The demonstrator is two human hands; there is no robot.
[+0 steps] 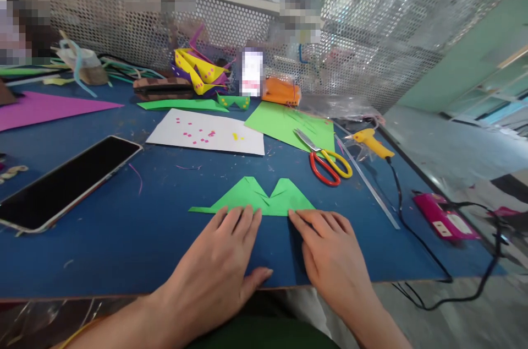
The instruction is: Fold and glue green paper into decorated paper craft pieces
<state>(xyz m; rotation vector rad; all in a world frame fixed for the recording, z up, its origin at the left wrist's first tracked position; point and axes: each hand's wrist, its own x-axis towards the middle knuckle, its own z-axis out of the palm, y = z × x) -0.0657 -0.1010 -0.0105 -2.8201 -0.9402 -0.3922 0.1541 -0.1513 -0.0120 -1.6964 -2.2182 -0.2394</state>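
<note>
A folded piece of green paper (264,199), with two rounded peaks and a V-shaped dip between them, lies flat near the front of the blue table. A thin strip sticks out at its left end. My left hand (225,252) rests with fingers stretched out, their tips pressing on the lower left edge of the paper; the thumb is spread to the right. On the lower right edge lie the fingertips of my right hand (330,244), also stretched out. Its thumb is mostly hidden. Neither hand grips the paper.
Red-and-yellow scissors (325,164) lie on a light green sheet (272,120). Beside them are a clear stick (367,186) and a yellow glue gun (373,144), its cord trailing right toward a pink power strip (445,217). A phone (70,181) lies left; white paper (223,142) holds small pink bits.
</note>
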